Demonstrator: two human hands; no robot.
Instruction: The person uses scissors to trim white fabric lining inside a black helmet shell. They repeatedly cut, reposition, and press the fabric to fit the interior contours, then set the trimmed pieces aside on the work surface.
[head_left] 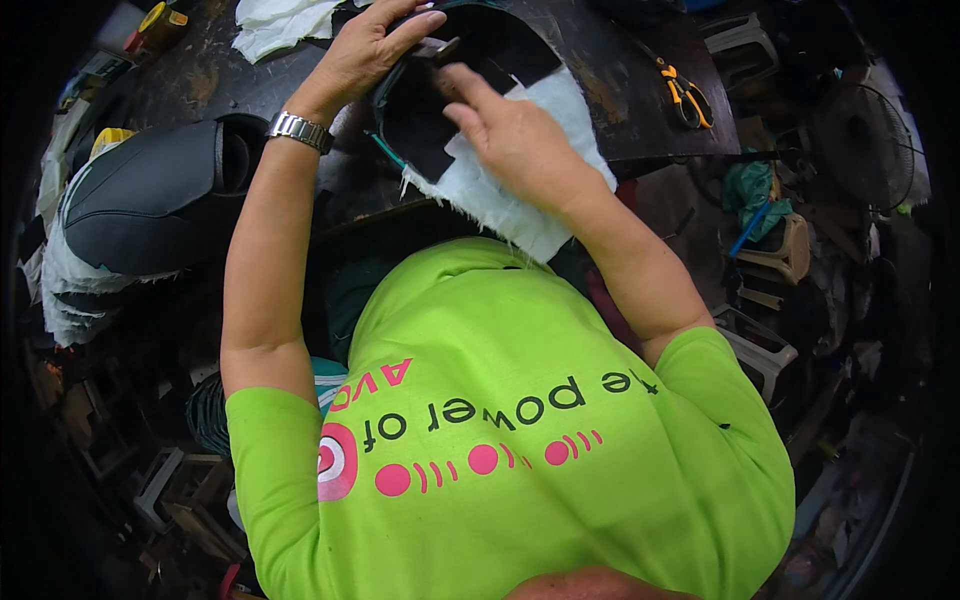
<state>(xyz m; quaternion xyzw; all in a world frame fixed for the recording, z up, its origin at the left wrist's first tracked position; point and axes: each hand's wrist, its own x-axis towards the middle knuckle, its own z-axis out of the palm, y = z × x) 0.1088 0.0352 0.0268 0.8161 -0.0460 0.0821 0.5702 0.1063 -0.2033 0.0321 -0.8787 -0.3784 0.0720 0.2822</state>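
Note:
A hollow black shell [520, 40] lies on the dark table, with white fibrous cloth [560, 110] draped over its near right side. At the shell's upper left rim, my left hand [370, 48] is closed on the edge, thumb pointing inward. My right hand [515, 135] is over the cloth and the shell's opening. Its fingers are curled and blurred, and what they grip is mostly hidden. Just beyond those fingers, close to my left thumb, shows a small greyish metal piece [440, 47]. A teal strip [385, 150] runs along the shell's near left edge.
On the left rests a black padded motorcycle seat [145, 200] above white cloth. Yellow-handled pliers [686, 98] lie near the table's right end. More white cloth [285, 25] and a yellow tape roll [155, 28] are at the back. Plastic stools [775, 250] and a fan [860, 145] stand right.

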